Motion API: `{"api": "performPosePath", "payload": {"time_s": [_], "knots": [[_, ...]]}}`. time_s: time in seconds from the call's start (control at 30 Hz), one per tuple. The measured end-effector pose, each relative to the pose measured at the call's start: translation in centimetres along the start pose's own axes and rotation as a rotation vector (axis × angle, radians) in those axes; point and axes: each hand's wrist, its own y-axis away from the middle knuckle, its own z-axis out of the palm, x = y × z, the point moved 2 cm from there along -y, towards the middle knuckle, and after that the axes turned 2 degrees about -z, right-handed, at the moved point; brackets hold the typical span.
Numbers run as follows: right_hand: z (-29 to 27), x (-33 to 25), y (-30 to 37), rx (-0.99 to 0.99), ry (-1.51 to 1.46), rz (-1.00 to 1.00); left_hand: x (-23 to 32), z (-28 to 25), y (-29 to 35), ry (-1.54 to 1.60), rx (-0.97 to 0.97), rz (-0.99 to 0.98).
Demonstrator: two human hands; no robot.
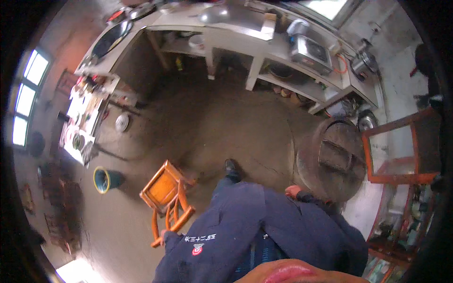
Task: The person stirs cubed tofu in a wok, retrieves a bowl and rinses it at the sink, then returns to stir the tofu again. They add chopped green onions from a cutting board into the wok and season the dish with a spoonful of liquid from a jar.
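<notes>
My left hand hangs low beside my dark jacket, mostly covered by its sleeve. It is next to the curved back of an orange wooden chair, and I cannot make out whether it touches the wood. To the right of my body, my right hand shows at the cuff, with its fingers too blurred to read. Nothing is visible in it. The nearest thing on that side is a large round dark wooden lid with a raised middle part. One dark shoe is on the floor ahead.
A bucket with a yellow rim stands left of the chair. A cluttered table lines the left side. Along the far wall runs a counter with a metal gas stove. At right is an orange-framed cabinet door.
</notes>
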Motion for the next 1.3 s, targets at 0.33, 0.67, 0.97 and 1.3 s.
{"api": "performPosePath", "payload": {"time_s": [0.33, 0.67, 0.97, 1.3], "knots": [[4.1, -20.2, -15.2, -0.018, 0.632, 0.092, 5.6, 2.4, 12.7, -0.341, 0.000, 0.165], [12.5, -39.2, -36.5, -0.217, 2.358, -0.228, 8.0, 2.5, 22.1, -0.479, 0.145, -0.122], [30.0, -58.4, -53.0, 0.132, 1.515, 0.242, 13.1, 12.9, 32.7, -0.421, -0.137, -0.253], [64.8, -64.5, -70.7, -0.051, 1.414, -0.145, 21.1, 29.6, 33.0, -0.347, -0.427, -0.465]]}}
